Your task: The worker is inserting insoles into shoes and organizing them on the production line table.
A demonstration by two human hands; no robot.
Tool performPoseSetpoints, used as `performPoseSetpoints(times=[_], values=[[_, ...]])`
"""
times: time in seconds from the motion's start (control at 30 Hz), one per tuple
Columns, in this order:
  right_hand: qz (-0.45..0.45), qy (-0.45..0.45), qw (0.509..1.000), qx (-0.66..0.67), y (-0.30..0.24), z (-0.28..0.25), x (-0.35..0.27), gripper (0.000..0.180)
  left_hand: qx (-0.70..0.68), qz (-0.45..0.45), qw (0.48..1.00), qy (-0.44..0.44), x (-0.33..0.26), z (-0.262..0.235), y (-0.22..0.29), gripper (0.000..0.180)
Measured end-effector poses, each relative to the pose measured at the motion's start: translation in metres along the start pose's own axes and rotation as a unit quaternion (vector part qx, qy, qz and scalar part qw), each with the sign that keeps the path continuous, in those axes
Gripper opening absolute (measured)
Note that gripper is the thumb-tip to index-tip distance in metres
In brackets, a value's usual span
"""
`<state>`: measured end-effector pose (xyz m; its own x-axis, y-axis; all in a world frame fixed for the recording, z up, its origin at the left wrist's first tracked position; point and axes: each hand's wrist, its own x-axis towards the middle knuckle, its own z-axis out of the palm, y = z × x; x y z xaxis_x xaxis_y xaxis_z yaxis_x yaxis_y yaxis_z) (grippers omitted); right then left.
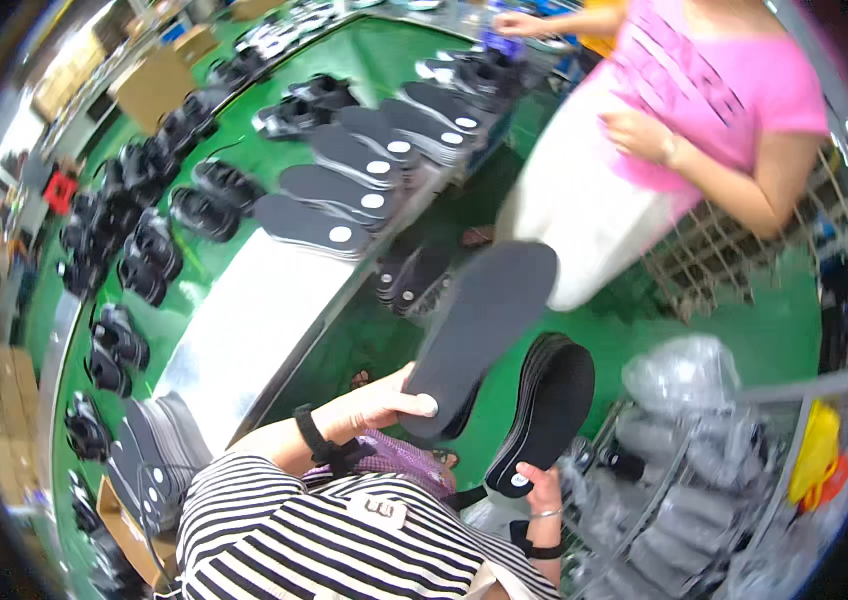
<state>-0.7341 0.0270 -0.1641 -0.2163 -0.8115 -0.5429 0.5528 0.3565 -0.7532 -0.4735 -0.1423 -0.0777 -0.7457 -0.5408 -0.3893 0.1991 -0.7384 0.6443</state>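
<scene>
My left hand (391, 402) grips the heel end of a black insole (489, 315), the thumb by a small white round sticker. More dark layers show under its edge, so it may be a stack. In my right hand (542, 487) is a thick stack of black insoles (552, 400), pinched at the heel beside another round sticker. Both bundles point away from me and are held apart, above the floor. On the bench to the left lie several piles of black insoles (329, 183) with white dots at their heels.
Black shoes (206, 212) stand in rows along the green line and the white bench (244, 310). A person in a pink top (679, 90) stands ahead, near a wire cart (724, 255). At right, a metal rack (669, 470) holds plastic-wrapped goods. More grey-black insoles (159, 450) stand at lower left.
</scene>
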Motion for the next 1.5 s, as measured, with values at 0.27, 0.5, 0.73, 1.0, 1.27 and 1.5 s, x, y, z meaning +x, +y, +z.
performPoseSetpoints(times=[0.27,0.5,0.73,1.0,1.27,1.5], values=[[0.091,-0.365,0.892,-0.252,-0.074,0.261,0.108,0.064,-0.198,0.272,0.895,0.293,-0.118,-0.124,0.052,0.050],[0.220,-0.437,0.823,-0.289,-0.046,0.448,0.181,0.065,-0.261,0.242,0.841,0.407,-0.140,-0.188,0.040,0.054],[0.226,-0.391,0.830,-0.327,-0.112,0.458,0.246,0.051,-0.311,0.132,0.888,0.313,-0.107,-0.186,0.063,0.053],[0.049,-0.346,0.658,-0.667,-0.134,0.456,0.285,0.046,-0.242,0.065,0.929,0.271,-0.021,-0.182,0.080,0.050],[-0.270,-0.398,0.521,-0.705,-0.126,0.506,0.214,0.030,0.147,-0.113,0.974,0.126,-0.065,-0.220,0.117,0.024],[-0.319,-0.330,0.323,-0.828,-0.001,0.519,0.197,0.066,0.332,0.155,0.678,0.638,-0.148,-0.349,0.224,0.025]])
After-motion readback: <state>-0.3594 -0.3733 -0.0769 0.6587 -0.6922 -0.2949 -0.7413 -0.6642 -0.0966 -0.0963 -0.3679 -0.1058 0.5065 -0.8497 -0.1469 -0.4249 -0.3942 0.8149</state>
